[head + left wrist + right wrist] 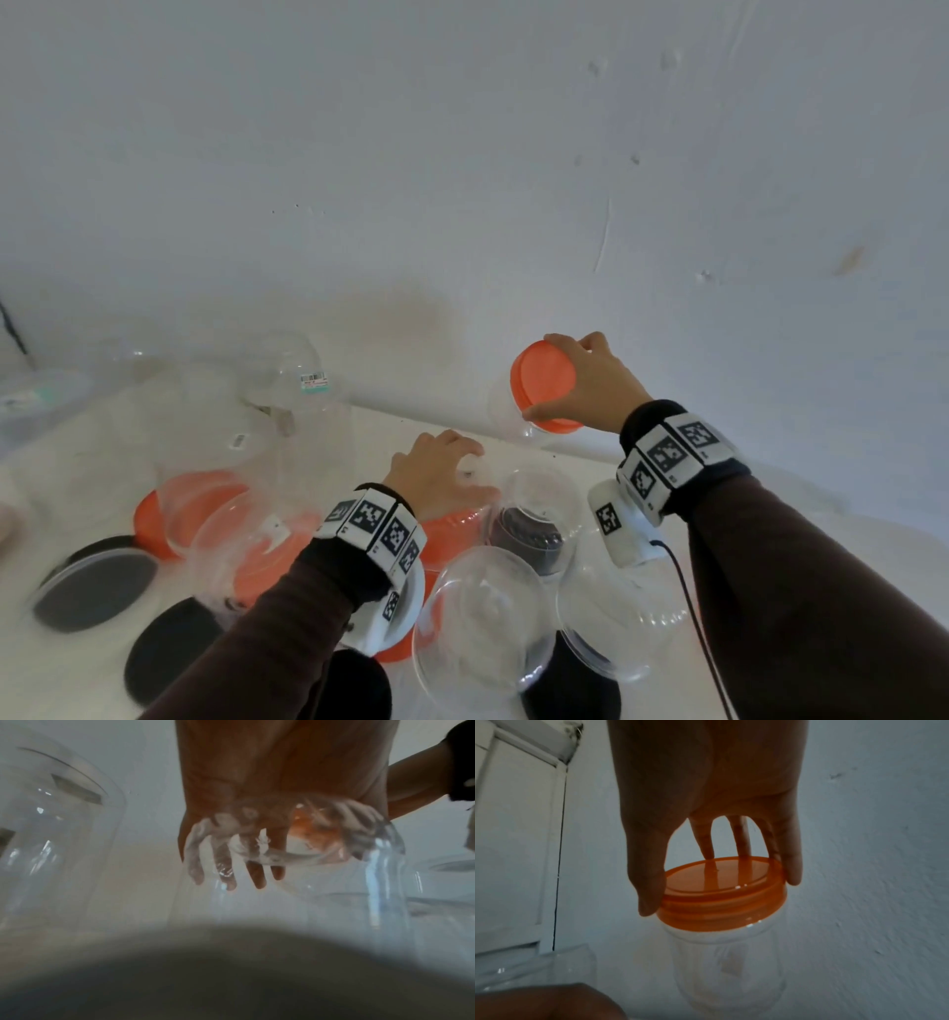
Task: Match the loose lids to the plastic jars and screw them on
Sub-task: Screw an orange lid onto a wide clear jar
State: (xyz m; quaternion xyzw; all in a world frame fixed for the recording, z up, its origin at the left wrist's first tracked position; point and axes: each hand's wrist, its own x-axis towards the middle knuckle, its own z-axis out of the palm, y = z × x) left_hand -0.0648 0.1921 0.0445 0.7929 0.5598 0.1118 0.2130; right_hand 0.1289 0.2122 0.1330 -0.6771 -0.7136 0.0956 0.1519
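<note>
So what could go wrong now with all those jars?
The right hand carries the capped jar only by its orange lid; if the thread is loose, the jar could drop. The left hand reaches among crowded empty jars, so its sleeve might topple one.

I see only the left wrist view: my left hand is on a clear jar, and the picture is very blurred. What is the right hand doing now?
Observer: The right hand holds a lidded jar in the air, tilted, near the wall.
Operator: What colour is its lid?
Observer: It is an orange lid. The grip is thumb and fingers round its rim.
Operator: Are any loose lids left on the table?
Observer: Yes. A black lid lies flat, to the left of the forearm of the left hand, which grips the clear jar.
</note>
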